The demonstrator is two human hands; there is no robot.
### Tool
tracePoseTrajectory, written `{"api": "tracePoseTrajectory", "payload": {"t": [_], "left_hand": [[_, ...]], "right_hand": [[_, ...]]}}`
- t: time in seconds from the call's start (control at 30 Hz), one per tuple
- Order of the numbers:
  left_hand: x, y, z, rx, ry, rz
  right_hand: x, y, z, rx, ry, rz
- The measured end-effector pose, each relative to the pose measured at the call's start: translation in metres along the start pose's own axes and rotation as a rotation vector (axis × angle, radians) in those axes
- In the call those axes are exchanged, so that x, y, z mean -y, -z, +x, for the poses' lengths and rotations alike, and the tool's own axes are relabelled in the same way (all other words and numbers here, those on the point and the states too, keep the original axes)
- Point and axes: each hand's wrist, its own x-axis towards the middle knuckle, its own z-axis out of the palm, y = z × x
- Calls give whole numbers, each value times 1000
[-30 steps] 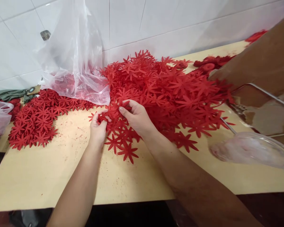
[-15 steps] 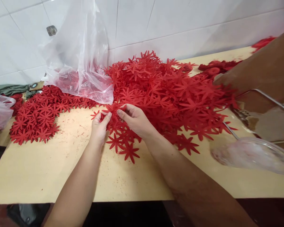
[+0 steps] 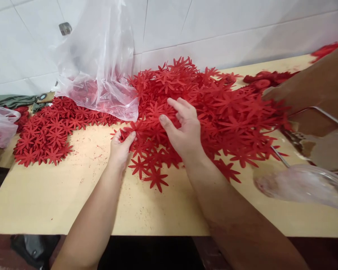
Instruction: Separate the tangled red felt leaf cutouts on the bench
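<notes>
A big heap of red flower-shaped cutouts [image 3: 214, 101] covers the middle of a light wooden table [image 3: 59, 198]. My left hand [image 3: 119, 148] pinches a small stack of red cutouts [image 3: 129, 132] at the heap's near left edge. My right hand [image 3: 184, 129] hovers over the heap with fingers spread, holding nothing, its fingertips just above the flowers. A few single cutouts [image 3: 154, 178] lie loose between my forearms.
A clear plastic bag [image 3: 98, 71] with red pieces stands against the white tiled wall. A flat layer of cutouts [image 3: 47, 131] lies at the left. Another person's arm [image 3: 318, 82] reaches in at the right, above a wire-framed clear bag [image 3: 307, 183].
My right hand let go of the stack and moved up and right onto the heap, fingers opening. My left hand stays put, still gripping the stack.
</notes>
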Motion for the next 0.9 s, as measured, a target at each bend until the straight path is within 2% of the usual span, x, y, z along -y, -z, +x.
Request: {"api": "tracePoseTrajectory", "payload": {"t": [0.1,0.17,0.23,0.33,0.43,0.57,0.7,0.9], "left_hand": [[2,-3,-3,41,-17,48],[3,-3,-3,49,-21,68],[4,-2,-3,50,-29,86],[4,-1,-3,69,-49,99],[3,-2,-4,92,-66,94],[1,-5,-5,90,-80,72],[0,-5,-4,73,-68,58],[5,1,0,83,-89,201]], "right_hand": [[12,-8,-8,179,-9,88],[16,-17,-14,314,-98,228],[17,-24,-17,382,-193,346],[15,-28,-18,367,-276,420],[15,-27,-18,320,-308,364],[18,-26,-19,316,-301,285],[18,-28,-20,330,-297,320],[18,-27,-18,356,-288,412]]}}
